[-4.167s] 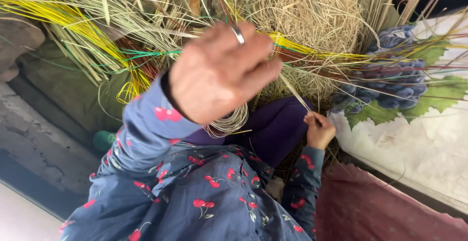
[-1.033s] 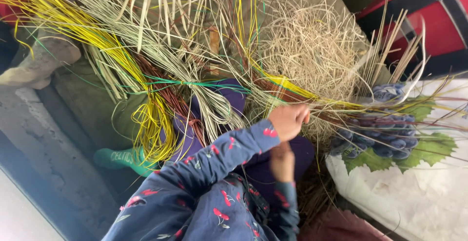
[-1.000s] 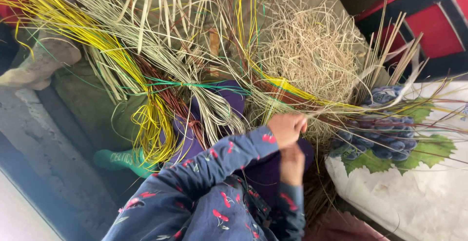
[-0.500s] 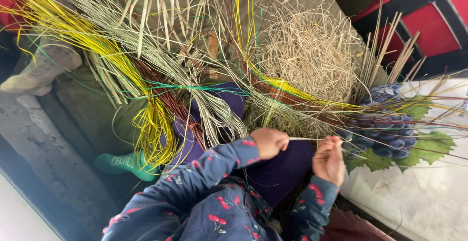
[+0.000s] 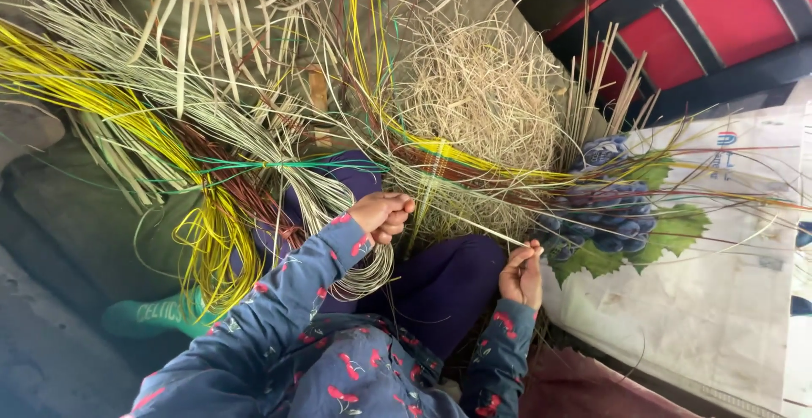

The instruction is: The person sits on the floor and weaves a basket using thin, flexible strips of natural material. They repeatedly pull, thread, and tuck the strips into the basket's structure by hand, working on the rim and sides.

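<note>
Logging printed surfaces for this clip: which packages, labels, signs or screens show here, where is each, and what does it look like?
Printed sack: lies flat at right beside the right hand; white woven material with a picture of dark blue grapes and green leaves, and a small blue and red mark near its upper edge.
Green sock: lower left, under the yellow strands; carries pale lettering.
No screens or signs in view.
</note>
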